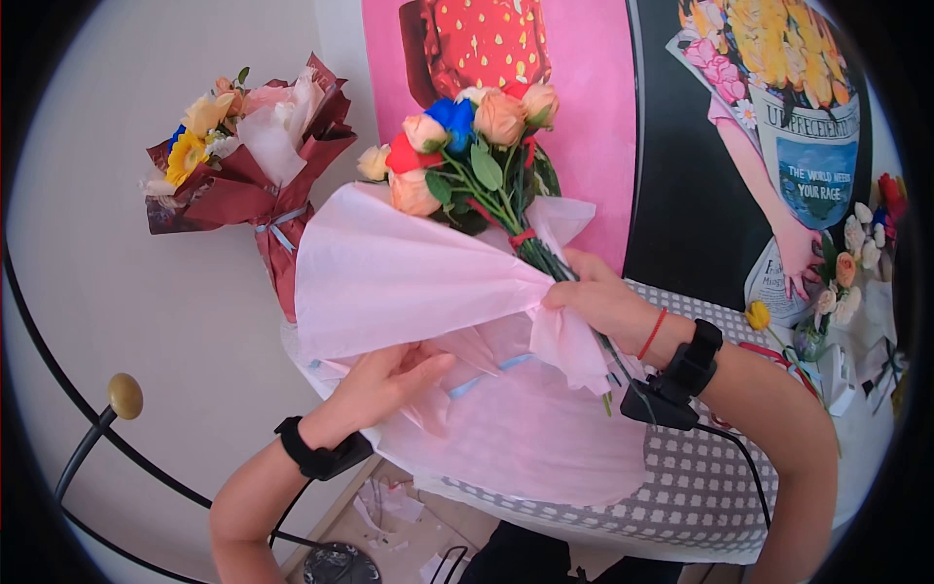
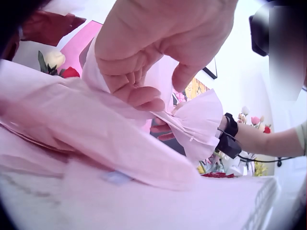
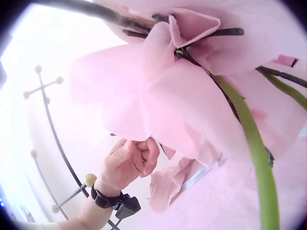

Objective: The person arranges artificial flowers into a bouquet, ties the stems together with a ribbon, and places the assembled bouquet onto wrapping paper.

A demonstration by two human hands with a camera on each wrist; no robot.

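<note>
My right hand (image 1: 603, 297) grips the stems of a bouquet of roses (image 1: 496, 117) together with gathered pink wrapping paper (image 1: 418, 268). The blooms are peach, red and blue, and a red tie (image 1: 522, 237) circles the stems above the hand. Green stem ends (image 3: 249, 134) stick out below the grip. At the paper's lower left edge is my left hand (image 1: 394, 384), its fingers partly behind the sheet in the head view. In the left wrist view its fingers (image 2: 144, 98) are loosely curled beside the paper, the thumb standing apart from them.
More pink paper (image 1: 545, 438) is spread over the grey patterned tablecloth (image 1: 700, 487). A bouquet in dark red wrap (image 1: 233, 200) stands at the left. Loose flowers and a yellow tulip (image 1: 758, 314) are at the right. A black rack with a round knob (image 1: 125, 396) stands at far left.
</note>
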